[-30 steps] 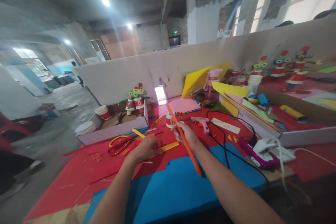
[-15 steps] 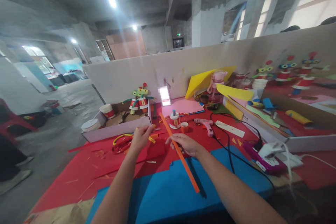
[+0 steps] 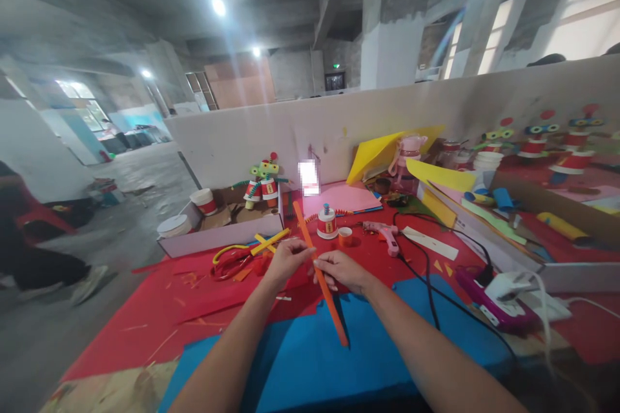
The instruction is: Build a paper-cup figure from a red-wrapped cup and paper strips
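1. Head view, grip: the right hand (image 3: 341, 271) had its thumb and fingers pinched on the orange strip (image 3: 334, 316). The left hand (image 3: 290, 261) had its fingertips at the strip's edge just above; whether they were clamped on it, I cannot tell.
2. Head view, place: the strip slanted between the two hands, its lower end over the blue sheet (image 3: 290, 361) and its upper part over the red sheet (image 3: 203, 303).
3. Head view, handling: I judged it light, thin and bendable, probably paper or foam, not slippery but easily creased. A gentle pinch near the middle, with the other hand steadying an edge, seemed best.
4. Head view, counts: one orange strip; one labelled cup body (image 3: 327, 227); one small orange cup (image 3: 345, 237); one pink glue gun (image 3: 389, 235); two crossed yellow strips (image 3: 271, 242); two green-headed figures (image 3: 269, 190) in the left box (image 3: 220, 240).
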The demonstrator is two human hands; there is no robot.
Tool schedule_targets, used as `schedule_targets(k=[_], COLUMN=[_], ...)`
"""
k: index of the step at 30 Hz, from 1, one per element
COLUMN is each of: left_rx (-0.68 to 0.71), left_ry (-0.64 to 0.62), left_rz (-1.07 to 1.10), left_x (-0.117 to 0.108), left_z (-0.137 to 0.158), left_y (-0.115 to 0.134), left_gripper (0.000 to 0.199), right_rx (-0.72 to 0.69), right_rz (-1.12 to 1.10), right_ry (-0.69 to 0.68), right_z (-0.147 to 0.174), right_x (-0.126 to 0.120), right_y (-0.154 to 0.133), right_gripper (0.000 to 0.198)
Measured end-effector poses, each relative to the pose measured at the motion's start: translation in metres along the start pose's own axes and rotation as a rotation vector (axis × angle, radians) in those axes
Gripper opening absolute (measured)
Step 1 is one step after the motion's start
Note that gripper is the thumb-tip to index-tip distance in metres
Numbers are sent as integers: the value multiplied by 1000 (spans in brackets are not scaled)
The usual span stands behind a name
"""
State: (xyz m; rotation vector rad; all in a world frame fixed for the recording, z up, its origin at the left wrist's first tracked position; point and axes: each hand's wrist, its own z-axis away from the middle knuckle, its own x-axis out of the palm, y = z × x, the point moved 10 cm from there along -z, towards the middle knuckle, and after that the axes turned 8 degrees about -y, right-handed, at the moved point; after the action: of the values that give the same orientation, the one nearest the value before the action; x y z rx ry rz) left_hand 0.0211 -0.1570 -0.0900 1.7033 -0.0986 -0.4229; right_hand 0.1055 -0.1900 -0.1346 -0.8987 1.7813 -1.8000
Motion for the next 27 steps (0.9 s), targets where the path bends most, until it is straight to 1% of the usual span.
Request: schedule_targets(k=[2,3,5,7,8,10,13,16,18,22,27], left_rx=[-3,0,-3,-29,-49,-81,-97,-86,-75,-69,7], left_ry=[-23,-13,10,7,-3,-23,-22,18,33,16,24], left_rz=[-5,19,120,239,287,338,350,359,368,327,252], left_x=[4,4,0,-2,-2,1,5,4,3,7,10], left_z=[1,1,2,3,4,4,4,3,2,3,3], left_y=[1,2,2,-1,-3,-7,-11,-14,-15,-14,-5], left_gripper=[34,34,34,35,35,35,36,38,39,36,31], right_rx=[-21,-60,-212,-408,-490,-588,-615,-621,-624,-606,-566], right_rz=[94,153,291,463,546,671,733,758,756,726,646], right_ry=[69,135,310,446,470,433,320,283,289,328,408], right_z=[-1,-1,6,20,25,31,31,32,33,32,29], right_x=[-8,-14,-28,-30,-26,-13,2,8,8,3,-11], right_y=[-3,-8,-28,-53,-63,-75,-81,-84,-86,-83,-75], right_gripper=[49,47,35,18,16,18,18,22,21,9,20])
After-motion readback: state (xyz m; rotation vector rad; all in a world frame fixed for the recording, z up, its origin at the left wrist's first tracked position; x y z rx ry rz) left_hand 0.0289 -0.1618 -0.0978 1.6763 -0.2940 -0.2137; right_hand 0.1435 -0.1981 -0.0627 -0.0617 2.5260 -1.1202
